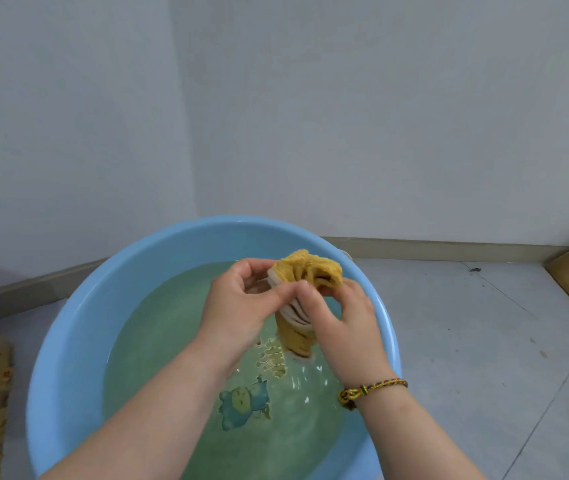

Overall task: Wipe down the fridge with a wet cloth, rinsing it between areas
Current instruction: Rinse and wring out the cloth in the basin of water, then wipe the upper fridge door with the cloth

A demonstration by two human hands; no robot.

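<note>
Both the left hand (238, 299) and right hand (342, 327) have their fingers clenched round the mustard-yellow cloth (305, 271), bunched above the water in the blue basin (79, 327). Soaked, it looks limp, heavy and dripping; best gripped at both ends for wringing.

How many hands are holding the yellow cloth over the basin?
2. The left hand grips the yellow cloth on its left side; the right hand, bracelet at its wrist, grips it on the right. Both are above the blue basin.
</note>
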